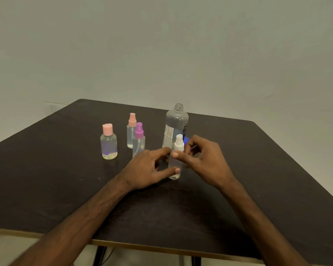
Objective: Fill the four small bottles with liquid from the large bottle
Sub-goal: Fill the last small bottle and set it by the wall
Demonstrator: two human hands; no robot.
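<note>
Two bare forearms are reaching in from the near edge of the dark table (46,189), and both hands are meeting around a small clear bottle with a white spray top (176,160), which is standing upright on the tabletop at the middle. The left hand (148,169) is curling around the bottle's body, thumb low on its front and fingers wrapping the far side, so it is closing on the bottle. The right hand (204,160) is pinching the bottle just under the white top with thumb and fingertips. Just behind, the large bottle (175,127) is standing uncapped with its neck open, and a blue cap (186,140) is peeking out beside it, mostly hidden by the right fingers. To the left, a purple-topped spray bottle (138,139) and a peach-topped spray bottle (131,130) are standing close together, and a rounder pink-capped bottle (108,142) is sitting apart, further left.
</note>
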